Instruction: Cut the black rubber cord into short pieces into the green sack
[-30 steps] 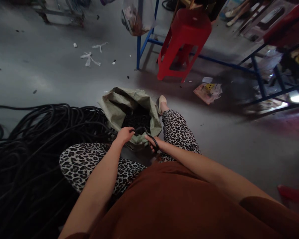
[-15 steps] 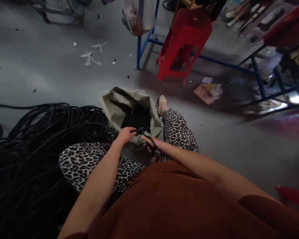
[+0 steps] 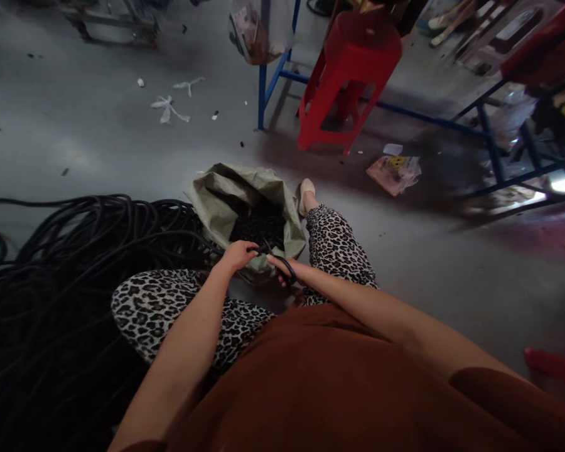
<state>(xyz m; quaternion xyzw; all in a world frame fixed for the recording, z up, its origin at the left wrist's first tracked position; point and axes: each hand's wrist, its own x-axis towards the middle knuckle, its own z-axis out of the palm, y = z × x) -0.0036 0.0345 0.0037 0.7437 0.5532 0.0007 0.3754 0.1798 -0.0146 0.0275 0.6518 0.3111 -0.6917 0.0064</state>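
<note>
My left hand [image 3: 240, 255] pinches a black rubber cord close to its end, over the near rim of an open woven sack [image 3: 211, 199]. In my right hand [image 3: 283, 266] is a pair of black-handled scissors [image 3: 290, 274], fingers closed round the loops. The blades point up and left, at the cord's end just beside my left fingertips; whether they touch it is too small to tell. Dark cut pieces [image 3: 257, 231] lie inside the sack. The cord leads left into a big heap of black cord [image 3: 122, 232].
A red plastic stool [image 3: 353, 75] stands ahead by a blue metal frame [image 3: 262, 94]. A clear plastic bag [image 3: 252, 37] hangs from the frame. Plastic packets [image 3: 394, 172] and white scraps [image 3: 167, 110] lie on the grey floor. Another red object [image 3: 553, 367] is at the right.
</note>
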